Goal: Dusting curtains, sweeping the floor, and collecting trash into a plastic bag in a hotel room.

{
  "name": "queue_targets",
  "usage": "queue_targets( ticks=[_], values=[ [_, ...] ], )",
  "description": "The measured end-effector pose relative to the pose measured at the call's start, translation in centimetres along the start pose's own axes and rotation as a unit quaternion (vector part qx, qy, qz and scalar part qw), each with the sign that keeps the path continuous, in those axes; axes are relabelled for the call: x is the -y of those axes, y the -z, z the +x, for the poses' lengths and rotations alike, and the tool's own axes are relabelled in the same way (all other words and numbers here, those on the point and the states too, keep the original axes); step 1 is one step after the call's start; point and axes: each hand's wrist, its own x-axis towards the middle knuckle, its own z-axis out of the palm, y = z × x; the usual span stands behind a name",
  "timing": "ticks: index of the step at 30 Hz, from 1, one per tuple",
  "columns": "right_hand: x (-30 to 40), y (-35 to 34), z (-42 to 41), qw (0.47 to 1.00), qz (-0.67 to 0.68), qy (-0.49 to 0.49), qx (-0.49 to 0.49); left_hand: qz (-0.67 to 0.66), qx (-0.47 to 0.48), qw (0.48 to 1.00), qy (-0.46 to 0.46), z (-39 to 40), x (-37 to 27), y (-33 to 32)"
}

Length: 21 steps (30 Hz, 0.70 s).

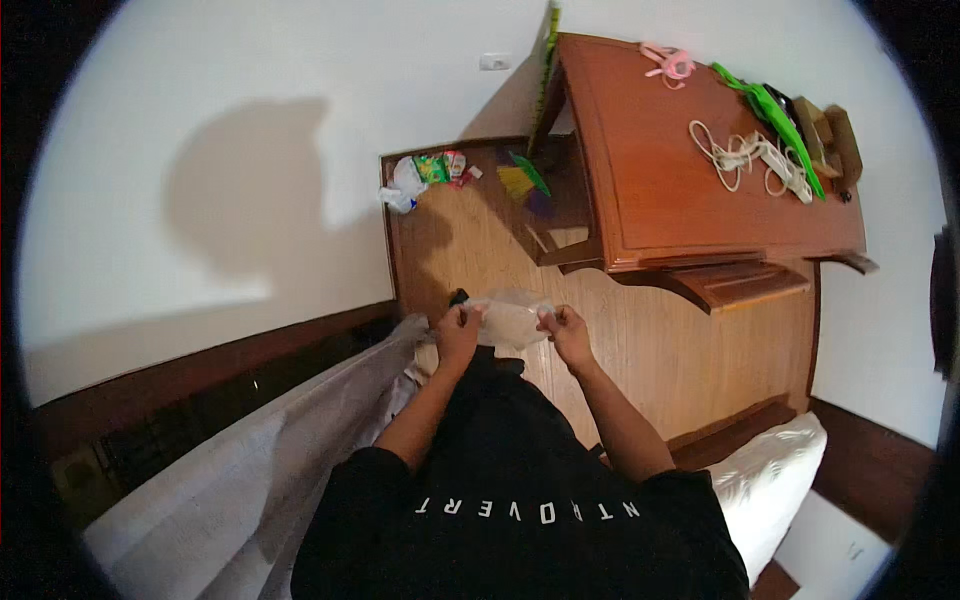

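A clear plastic bag (514, 319) is stretched between my two hands, held in front of my body above the wooden floor. My left hand (459, 334) pinches its left side between thumb and fingers. At the opposite side, the fingertips of my right hand (566, 335) grip the plastic. The bag is thin and see-through, and I cannot tell whether anything is inside it. Just beyond my left hand shows a small black object (458, 297), partly hidden.
A wooden desk (645, 172) at the right bears a white extension cord (784, 169), a green item (780, 120) and a pink strap (675, 64). A broom (521, 180) and plastic wrappers (431, 169) lie by the wall. Grey fabric (247, 465) hangs at my left; a white pillow (772, 480) is right.
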Motion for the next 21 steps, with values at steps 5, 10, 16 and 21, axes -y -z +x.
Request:
queue_targets(
  ticks=[5, 10, 16, 21],
  values=[
    [3.6, -1.3, 4.5, 0.997, 0.028, -0.043, 0.063, -0.083, -0.043, 0.996, -0.01, 3.2, -1.3, 1.6],
    [5.5, -3.6, 9.2, 0.998, -0.041, -0.002, 0.055, -0.079, -0.068, 0.994, 0.025, 5.8, -2.2, 4.1],
    [6.3, -7.5, 13.2, 0.994, -0.047, -0.039, 0.092, -0.11, -0.111, 0.981, 0.113, 8.4, 0.6, 7.3],
    [5.6, -9.3, 17.5, 0.982, -0.06, -0.109, 0.141, -0.114, -0.126, 0.975, 0.142, 9.4, 0.4, 7.7]
  ],
)
